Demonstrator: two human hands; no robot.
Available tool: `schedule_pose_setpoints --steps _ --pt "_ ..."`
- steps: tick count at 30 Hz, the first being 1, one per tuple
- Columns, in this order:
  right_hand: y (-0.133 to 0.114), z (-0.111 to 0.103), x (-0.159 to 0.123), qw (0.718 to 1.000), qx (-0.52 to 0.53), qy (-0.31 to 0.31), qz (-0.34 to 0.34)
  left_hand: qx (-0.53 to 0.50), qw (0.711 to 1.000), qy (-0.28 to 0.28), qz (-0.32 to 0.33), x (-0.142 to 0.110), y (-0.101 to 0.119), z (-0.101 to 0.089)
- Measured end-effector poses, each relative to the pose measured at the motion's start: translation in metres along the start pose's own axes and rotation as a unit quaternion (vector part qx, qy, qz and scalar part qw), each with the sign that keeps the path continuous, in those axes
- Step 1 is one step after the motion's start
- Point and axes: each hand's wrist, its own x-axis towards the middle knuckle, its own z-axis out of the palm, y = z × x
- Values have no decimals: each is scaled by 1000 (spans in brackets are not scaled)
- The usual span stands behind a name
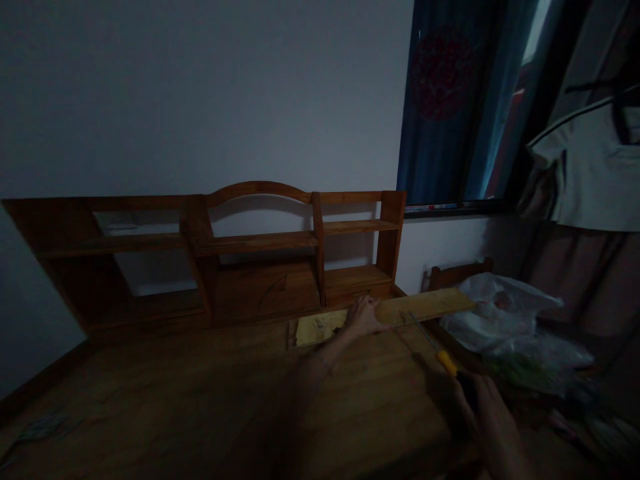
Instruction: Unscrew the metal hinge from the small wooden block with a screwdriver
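Observation:
My left hand (364, 317) grips a narrow wooden board (425, 305), with its fingers over the far edge and its thumb near the front edge. The board lies flat on the desk (200, 393), and its right end sticks out past the desk's side. In my right hand (487, 410) is a screwdriver (447, 363) with a yellow and black handle. Its metal shaft slants up and left, the tip at or just above the board's front part; contact is too dim to tell. Left of my left hand lies a yellowish, dark-marked piece (317, 328), possibly joined to the board.
A wooden shelf unit (265, 243) stands along the desk's back against the wall. Right of the desk are plastic bags (500, 313) and a chair back (460, 272). A white shirt (595, 167) hangs at the right. Small blurred items (43, 427) lie at the desk's left front.

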Motion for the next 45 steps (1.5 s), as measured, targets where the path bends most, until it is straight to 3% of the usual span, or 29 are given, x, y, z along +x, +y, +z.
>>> schedule_pose_setpoints --steps 13,24,30,34,38,41,45 --pt "14 3 2 999 -33 -14 37 -5 1000 -6 -6 13 -2 39" --pt "10 19 3 999 -44 -26 18 -2 999 -42 -15 15 -4 38" --pt "5 15 2 998 -40 -53 19 22 999 -31 9 7 3 34" --pt "3 12 3 995 -56 -76 32 42 998 6 51 -8 5 10" --pt "6 12 4 994 -89 -66 19 56 993 61 85 -30 -5 -35" --pt "9 10 6 993 -97 -72 6 92 991 75 62 -51 -26 -72" --pt "15 11 8 991 -113 -76 -15 140 984 112 0 -93 -71 -120"
